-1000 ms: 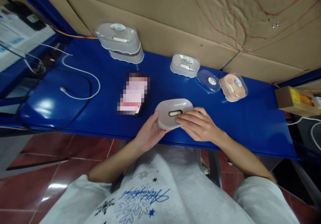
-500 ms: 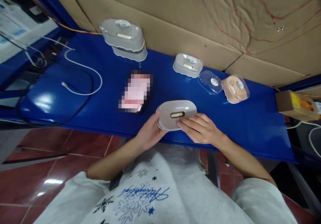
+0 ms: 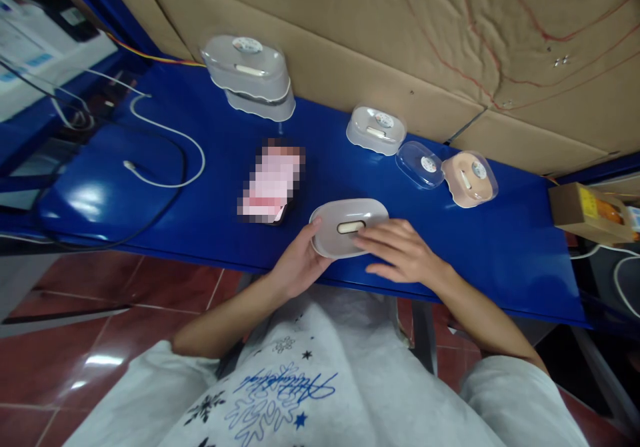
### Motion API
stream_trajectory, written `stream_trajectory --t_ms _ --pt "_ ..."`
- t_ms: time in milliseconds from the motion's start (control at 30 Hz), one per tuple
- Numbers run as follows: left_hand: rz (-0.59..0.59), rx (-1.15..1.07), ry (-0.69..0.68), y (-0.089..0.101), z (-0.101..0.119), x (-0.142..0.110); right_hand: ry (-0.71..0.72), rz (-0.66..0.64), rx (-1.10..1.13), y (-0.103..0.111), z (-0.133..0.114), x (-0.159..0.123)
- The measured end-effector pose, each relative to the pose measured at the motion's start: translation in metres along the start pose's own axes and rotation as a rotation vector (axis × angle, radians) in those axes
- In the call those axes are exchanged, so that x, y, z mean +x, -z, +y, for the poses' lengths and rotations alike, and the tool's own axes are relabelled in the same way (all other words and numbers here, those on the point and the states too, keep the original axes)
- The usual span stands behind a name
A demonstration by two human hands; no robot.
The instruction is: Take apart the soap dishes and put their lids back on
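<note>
The left hand (image 3: 300, 263) pinched the grey dish (image 3: 327, 233) by its rim; the right hand (image 3: 403, 250), loosely spread, reached the pale insert (image 3: 351, 227) sitting in its slot.

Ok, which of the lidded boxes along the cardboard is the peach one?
The peach box is farthest right, just beyond the loose clear lid; the other lidded boxes are grey.

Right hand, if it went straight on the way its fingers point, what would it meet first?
Most likely the grey dish, near its cream insert. The right hand has its fingertips over that dish; whether they already touch is unclear.
</note>
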State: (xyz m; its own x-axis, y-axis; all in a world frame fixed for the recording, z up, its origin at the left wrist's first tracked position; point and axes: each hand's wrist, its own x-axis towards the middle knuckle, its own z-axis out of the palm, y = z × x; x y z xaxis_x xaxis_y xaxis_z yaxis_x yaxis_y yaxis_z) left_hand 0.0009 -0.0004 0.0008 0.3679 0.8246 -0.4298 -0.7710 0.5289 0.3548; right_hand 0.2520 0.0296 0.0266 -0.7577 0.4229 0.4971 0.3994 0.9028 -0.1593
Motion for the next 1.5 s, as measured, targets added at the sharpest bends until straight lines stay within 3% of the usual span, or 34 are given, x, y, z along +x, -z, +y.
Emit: stream_trajectory --t_ms 67,167,233,300,600,833,933,1067,1500 --pt "0.008 -0.012 0.017 0.001 0.001 0.0 -0.201 0.062 -0.021 0.007 0.023 -0.007" --pt "0.022 -0.031 0.051 0.002 0.002 -0.001 -0.641 0.063 -0.207 0.014 0.064 -0.022" --pt "0.027 -0.032 0.067 0.002 0.003 -0.002 -0.779 -0.01 -0.281 0.015 0.085 -0.03" --pt "0.023 -0.025 0.073 0.001 0.004 -0.003 -0.815 -0.062 -0.302 0.013 0.094 -0.035" --pt "0.025 0.021 0.114 0.001 0.002 -0.001 -0.751 -0.047 -0.165 0.008 0.07 -0.025" --pt "-0.063 0.031 0.157 0.007 0.004 0.0 -0.594 0.183 0.115 0.019 0.046 -0.015" --pt "-0.111 0.036 0.181 0.009 0.004 0.001 -0.399 0.098 0.293 0.023 0.02 -0.005" --pt "-0.149 0.061 0.182 0.008 0.003 0.002 -0.18 -0.038 0.252 0.017 -0.007 0.005" --pt "-0.21 0.13 0.138 0.012 -0.002 0.0 -0.15 -0.101 0.207 0.009 -0.007 0.004"
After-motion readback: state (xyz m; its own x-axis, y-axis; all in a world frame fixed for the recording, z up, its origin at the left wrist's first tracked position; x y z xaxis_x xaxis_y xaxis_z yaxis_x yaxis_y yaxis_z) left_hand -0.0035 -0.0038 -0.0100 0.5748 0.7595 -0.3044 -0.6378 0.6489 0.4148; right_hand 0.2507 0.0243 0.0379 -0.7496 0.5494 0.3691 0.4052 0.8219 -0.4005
